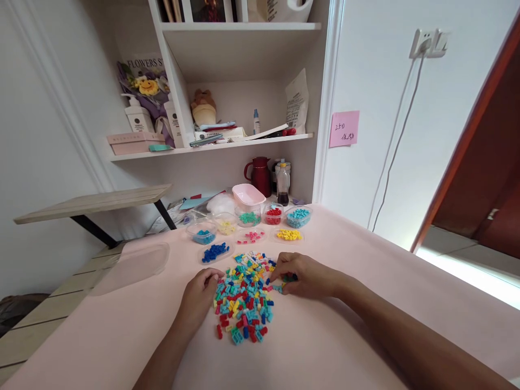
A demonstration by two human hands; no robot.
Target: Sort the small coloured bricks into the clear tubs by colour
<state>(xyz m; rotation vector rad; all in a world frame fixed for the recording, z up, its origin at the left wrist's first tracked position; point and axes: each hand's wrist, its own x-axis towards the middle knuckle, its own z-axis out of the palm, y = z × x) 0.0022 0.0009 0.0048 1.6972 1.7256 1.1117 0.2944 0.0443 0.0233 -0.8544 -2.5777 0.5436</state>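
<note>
A heap of small mixed-colour bricks [244, 298] lies on the pink table cover [345, 336]. My left hand [199, 298] rests at the heap's left edge, fingers curled against the bricks. At the heap's right edge my right hand [303, 276] has its fingertips pinched down among teal and green bricks; I cannot tell whether it grips one. Behind the heap stand sorted lots: blue bricks [215, 251] on a lid, a cup of blue-teal bricks [203, 235], pink bricks [251, 236], yellow bricks [288, 234], and cups of green [248, 218], red [273, 215] and light-blue bricks [298, 216].
A clear plastic lid [134, 265] lies at the table's left. A pink tub [248, 195], a red jug [260, 176] and a bottle [283, 184] stand at the back under white shelves [211, 145]. A wooden board [93, 201] juts out on the left. A pink note [344, 129] sticks to the wall.
</note>
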